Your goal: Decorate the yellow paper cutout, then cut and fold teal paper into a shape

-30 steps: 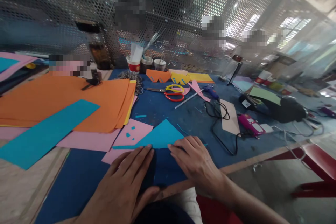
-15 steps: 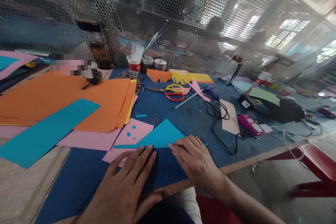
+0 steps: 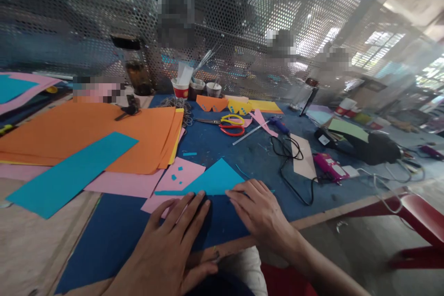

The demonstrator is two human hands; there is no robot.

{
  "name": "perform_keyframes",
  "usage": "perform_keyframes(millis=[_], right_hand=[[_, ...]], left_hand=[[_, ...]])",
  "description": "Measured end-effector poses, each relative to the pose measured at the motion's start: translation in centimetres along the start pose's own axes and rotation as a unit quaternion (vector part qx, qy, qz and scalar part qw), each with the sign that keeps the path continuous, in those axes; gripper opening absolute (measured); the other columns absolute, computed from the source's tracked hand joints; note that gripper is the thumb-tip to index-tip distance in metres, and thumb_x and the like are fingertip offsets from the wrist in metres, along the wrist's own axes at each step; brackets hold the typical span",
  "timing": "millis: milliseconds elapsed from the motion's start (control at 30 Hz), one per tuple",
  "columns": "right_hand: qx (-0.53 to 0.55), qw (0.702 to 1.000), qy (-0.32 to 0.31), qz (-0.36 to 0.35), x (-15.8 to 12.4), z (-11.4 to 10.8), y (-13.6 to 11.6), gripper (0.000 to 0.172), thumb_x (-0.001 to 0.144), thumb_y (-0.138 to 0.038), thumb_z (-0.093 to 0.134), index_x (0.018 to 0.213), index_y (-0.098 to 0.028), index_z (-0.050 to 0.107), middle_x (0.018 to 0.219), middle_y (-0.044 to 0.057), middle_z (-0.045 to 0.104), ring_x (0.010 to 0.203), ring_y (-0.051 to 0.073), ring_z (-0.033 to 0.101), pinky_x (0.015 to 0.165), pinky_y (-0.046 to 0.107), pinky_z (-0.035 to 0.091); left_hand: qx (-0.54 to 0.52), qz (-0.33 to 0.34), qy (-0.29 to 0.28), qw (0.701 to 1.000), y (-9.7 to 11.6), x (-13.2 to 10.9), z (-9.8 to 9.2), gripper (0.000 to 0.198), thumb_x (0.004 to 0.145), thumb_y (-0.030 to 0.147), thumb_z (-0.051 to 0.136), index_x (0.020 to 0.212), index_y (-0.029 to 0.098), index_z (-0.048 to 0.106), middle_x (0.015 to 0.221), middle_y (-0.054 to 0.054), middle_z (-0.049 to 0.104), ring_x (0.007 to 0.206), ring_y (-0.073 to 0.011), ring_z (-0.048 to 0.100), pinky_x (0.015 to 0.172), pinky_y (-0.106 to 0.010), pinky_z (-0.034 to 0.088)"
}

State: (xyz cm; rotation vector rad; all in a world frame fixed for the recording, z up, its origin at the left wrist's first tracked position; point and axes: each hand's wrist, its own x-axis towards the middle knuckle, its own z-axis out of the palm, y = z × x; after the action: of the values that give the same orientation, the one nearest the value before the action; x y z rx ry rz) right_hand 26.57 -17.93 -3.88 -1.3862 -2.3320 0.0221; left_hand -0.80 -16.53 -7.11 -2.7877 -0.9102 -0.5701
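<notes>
A turquoise paper triangle (image 3: 218, 176), which looks folded, lies on the blue tabletop with a narrow strip along its near edge. My left hand (image 3: 173, 231) lies flat with fingers spread, its fingertips touching that edge left of the middle. From the right, my right hand (image 3: 258, 206) reaches over the triangle's right corner; its fingers are stretched out and rest on the edge, hiding part of it. Beneath the triangle's left side is a pink sheet (image 3: 189, 170) with several tiny turquoise scraps. Scissors (image 3: 229, 125) with one yellow and one red handle lie beyond.
Orange sheets (image 3: 86, 125) and a long turquoise strip (image 3: 74, 173) lie to the left. Paper cups (image 3: 180, 89) and a dark-lidded jar (image 3: 137, 71) stand at the back. On the right are a blue glue gun (image 3: 279, 125), its black cord, a magenta power strip (image 3: 329, 166) and a red stool (image 3: 419, 217).
The view has shifted slightly, so the table things on the left appear a little further right. Both hands keep nearly the same place on the turquoise triangle.
</notes>
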Motion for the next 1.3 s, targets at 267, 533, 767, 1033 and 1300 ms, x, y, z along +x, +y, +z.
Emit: perform_keyframes(millis=[267, 533, 767, 1033, 1300], right_hand=[[0.005, 0.999, 0.035, -0.014, 0.1, 0.2, 0.0, 0.025, 0.109, -0.018, 0.052, 0.126, -0.021, 0.07, 0.112, 0.007, 0.072, 0.099, 0.023, 0.063, 0.087, 0.04, 0.05], [-0.024, 0.996, 0.059, -0.062, 1.4, -0.3, -1.1, 0.024, 0.109, -0.016, 0.049, 0.118, -0.019, 0.07, 0.102, 0.006, 0.071, 0.09, 0.023, 0.061, 0.081, 0.039, 0.047], [-0.021, 0.994, 0.069, -0.084, 2.4, 1.2, -1.5, 0.026, 0.109, -0.016, 0.045, 0.113, -0.021, 0.07, 0.095, 0.005, 0.071, 0.086, 0.022, 0.063, 0.079, 0.038, 0.048], [0.016, 0.991, 0.103, -0.084, 2.4, 2.1, -0.8, 0.021, 0.108, -0.016, 0.049, 0.111, -0.023, 0.069, 0.093, 0.004, 0.07, 0.083, 0.02, 0.063, 0.073, 0.033, 0.051], [0.023, 0.99, 0.115, -0.075, 2.3, 2.4, -0.4, 0.018, 0.106, -0.015, 0.054, 0.107, -0.022, 0.07, 0.091, 0.003, 0.07, 0.083, 0.019, 0.064, 0.074, 0.032, 0.053]], left_hand=[[0.017, 0.005, 0.007, 1.0, -0.1, 0.1, -0.3, 0.091, 0.093, 0.085, 0.044, 0.157, 0.02, 0.05, 0.157, -0.013, 0.059, 0.141, -0.0317, 0.05, 0.117, -0.046, 0.024], [0.026, 0.014, 0.048, 0.998, -0.3, 0.2, 0.5, 0.103, 0.087, 0.093, 0.037, 0.155, 0.017, 0.052, 0.155, -0.014, 0.06, 0.137, -0.0339, 0.052, 0.113, -0.049, 0.03], [0.058, 0.004, 0.077, 0.995, -0.1, -0.5, 3.4, 0.068, 0.104, 0.064, 0.038, 0.152, 0.019, 0.056, 0.154, -0.011, 0.062, 0.137, -0.0331, 0.053, 0.114, -0.049, 0.034], [0.081, 0.0, 0.05, 0.995, -0.7, -0.6, 4.9, 0.051, 0.104, 0.042, 0.048, 0.152, 0.024, 0.057, 0.155, -0.007, 0.062, 0.134, -0.0302, 0.058, 0.115, -0.047, 0.037], [0.067, 0.049, 0.048, 0.995, -1.4, 0.1, 1.8, 0.062, 0.104, 0.061, 0.046, 0.152, 0.022, 0.056, 0.151, -0.009, 0.065, 0.13, -0.0286, 0.06, 0.107, -0.041, 0.043]])
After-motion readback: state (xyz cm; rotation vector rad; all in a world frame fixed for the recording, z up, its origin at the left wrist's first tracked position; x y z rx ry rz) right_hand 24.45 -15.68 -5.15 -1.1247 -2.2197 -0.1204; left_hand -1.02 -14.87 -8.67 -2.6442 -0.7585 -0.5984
